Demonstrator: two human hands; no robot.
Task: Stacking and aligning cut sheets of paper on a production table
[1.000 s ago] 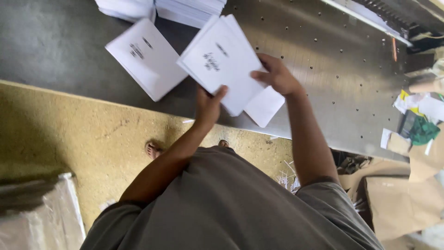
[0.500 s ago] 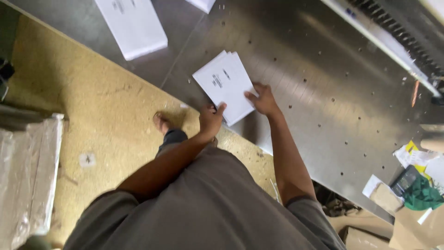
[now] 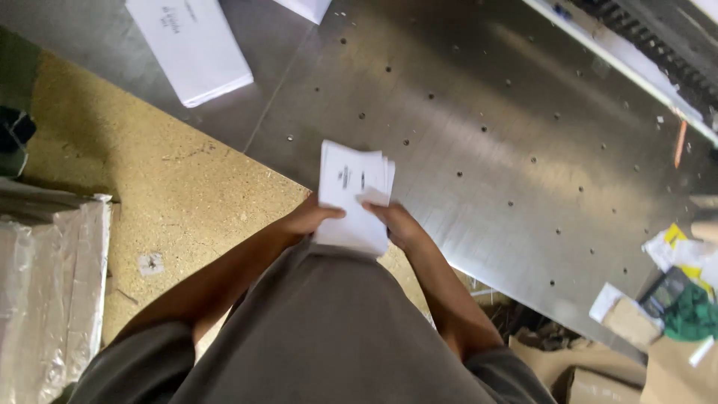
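A stack of white printed sheets (image 3: 350, 187) is held close to my body, over the near edge of a steel table (image 3: 508, 127) with small holes. My left hand (image 3: 313, 218) grips the stack's lower left side, thumb on top. My right hand (image 3: 395, 221) holds its lower right side, thumb pressed on the top sheet. The lower end of the stack is hidden behind my grey shirt.
Another white stack of printed paper (image 3: 191, 45) lies at the table's far left, with a corner of a further stack (image 3: 305, 7) at the top. The floor (image 3: 172, 187) is speckled yellow. A plastic-wrapped bundle (image 3: 48, 284) sits at left; cardboard and paper scraps (image 3: 658, 307) lie at right.
Both hands have lifted the stack off the table and drawn it toward my body, squaring the sheets. The view has shifted, so the other stack now sits farther up-left.
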